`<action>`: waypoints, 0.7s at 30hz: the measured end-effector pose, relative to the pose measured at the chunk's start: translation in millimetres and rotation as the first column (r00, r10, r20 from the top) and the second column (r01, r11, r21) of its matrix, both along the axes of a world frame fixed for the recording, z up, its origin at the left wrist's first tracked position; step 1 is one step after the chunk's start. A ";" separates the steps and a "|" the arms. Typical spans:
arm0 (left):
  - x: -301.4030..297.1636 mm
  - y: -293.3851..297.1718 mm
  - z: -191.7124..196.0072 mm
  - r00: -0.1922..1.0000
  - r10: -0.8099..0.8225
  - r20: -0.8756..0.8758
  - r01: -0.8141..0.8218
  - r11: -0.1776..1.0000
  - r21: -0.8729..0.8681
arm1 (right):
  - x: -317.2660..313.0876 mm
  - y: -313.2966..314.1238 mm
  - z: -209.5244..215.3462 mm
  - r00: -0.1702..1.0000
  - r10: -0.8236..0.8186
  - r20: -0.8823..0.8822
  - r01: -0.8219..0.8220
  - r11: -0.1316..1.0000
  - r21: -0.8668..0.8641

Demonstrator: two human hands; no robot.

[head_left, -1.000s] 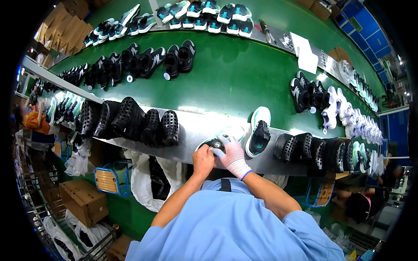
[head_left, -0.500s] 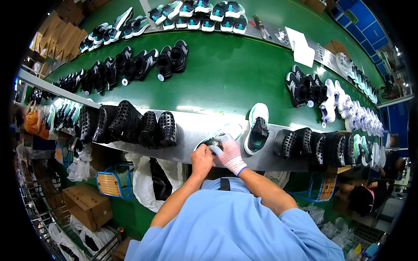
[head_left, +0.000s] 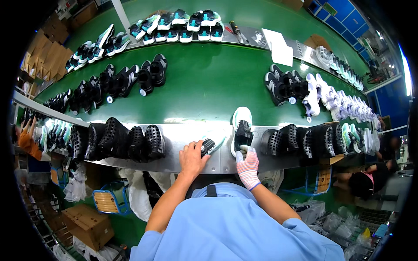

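Two black, white and mint sneakers are on the steel-topped edge of the bench before me. My bare left hand is closed at the heel end of the left sneaker, which lies tilted on its side with its pale toe pointing away. My right hand, in a striped knitted glove with pale fingertips, has its fingers closed at the heel of the right sneaker. That one stands upright, toe away from me. The fingers partly hide both heels.
Black perforated shoes stand in a row at left, and more black perforated shoes at right. Black sneakers and white sneakers line the green surface beyond. A stool and a cardboard box are below left.
My hands have come apart: the right moved from the left sneaker to the heel of the right one, while the left stayed at the left sneaker. The whole view has shifted slightly.
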State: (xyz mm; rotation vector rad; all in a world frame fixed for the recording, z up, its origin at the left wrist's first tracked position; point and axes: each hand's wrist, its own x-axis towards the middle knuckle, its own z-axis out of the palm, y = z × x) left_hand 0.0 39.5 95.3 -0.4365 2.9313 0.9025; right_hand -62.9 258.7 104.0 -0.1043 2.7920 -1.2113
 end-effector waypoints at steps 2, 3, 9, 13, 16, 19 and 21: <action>1.3 -0.3 -6.5 0.997 0.081 -0.015 -0.080 0.996 0.029 | -7.0 20.1 -1.3 0.964 0.145 -0.222 -0.069 0.946 0.317; 4.2 -2.0 -6.5 0.993 0.114 -0.017 -0.114 0.993 0.040 | -8.1 19.3 1.8 0.966 0.185 -0.183 -0.096 0.906 0.412; 0.3 16.2 56.6 0.964 -0.033 -0.264 -0.055 0.947 -0.317 | 6.5 -14.5 -9.4 0.904 0.392 0.169 -0.422 0.759 0.495; 2.8 38.3 30.7 0.994 -0.087 -0.065 0.084 0.995 -0.046 | 28.4 -21.2 6.8 0.860 0.510 -0.029 -0.505 0.858 0.096; 8.0 43.7 17.8 0.997 -0.057 0.055 0.056 0.998 0.033 | -0.4 12.5 38.7 0.832 0.543 -0.119 -0.533 0.840 0.104; 1.0 50.1 4.5 0.999 -0.002 0.047 -0.004 0.991 0.132 | -59.7 7.9 39.0 0.729 0.654 -0.205 -0.606 0.755 0.252; -3.4 51.7 -2.4 0.999 0.000 0.037 -0.004 0.992 0.124 | -76.0 -6.2 27.4 0.650 0.756 -0.077 -0.709 0.640 0.297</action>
